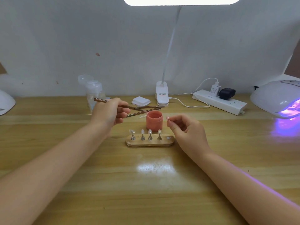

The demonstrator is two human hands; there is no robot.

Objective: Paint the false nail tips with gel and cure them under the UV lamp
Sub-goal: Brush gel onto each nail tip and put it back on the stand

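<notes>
My left hand [109, 113] grips a brown brush [128, 107] whose tip reaches the rim of an open pink gel jar [153, 121] at the table's middle. To the right of the jar, my right hand [186, 127] pinches a small nail tip [167, 118] on its stand, held up between thumb and fingers. In front of the jar lies a wooden holder [150, 143] carrying several pale nail tips [150, 131] on metal stands; its right end slot is vacant. The UV lamp [279, 98] at the far right glows purple.
Two more brushes [146, 109] lie behind the jar. Behind them are a stack of white pads [140, 101], a clip desk lamp [162, 95], a power strip [219, 101] with chargers and a cable, and clear bottles [94, 90]. A white object [5, 102] sits at the left edge.
</notes>
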